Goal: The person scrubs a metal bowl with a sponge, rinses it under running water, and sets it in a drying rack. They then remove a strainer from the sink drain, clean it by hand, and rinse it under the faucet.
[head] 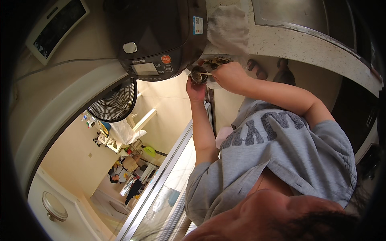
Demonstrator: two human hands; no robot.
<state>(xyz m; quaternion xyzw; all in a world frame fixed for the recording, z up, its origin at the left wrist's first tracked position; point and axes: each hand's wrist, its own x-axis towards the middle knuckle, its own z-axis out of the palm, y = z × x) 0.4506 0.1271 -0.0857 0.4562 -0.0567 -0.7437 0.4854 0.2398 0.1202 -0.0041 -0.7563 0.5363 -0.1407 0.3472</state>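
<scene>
My left hand holds a small round metal cup from below and its side, with the cup's mouth facing the camera. Small specks show inside it. My right hand grips a thin light-coloured utensil, whose far end reaches into the cup; its exact kind cannot be told. Just beyond both hands, clear plastic film or a bag surrounds dark and greenish scraps, partly hidden by my right hand. A dark Joyoung kitchen appliance stands close to the cup, at the upper left.
A grey cloth lies on the speckled countertop beside the appliance. A metal-rimmed panel is set in the counter. Left are a black fan and a sliding door's frame. Farther off, a person is near a cluttered table.
</scene>
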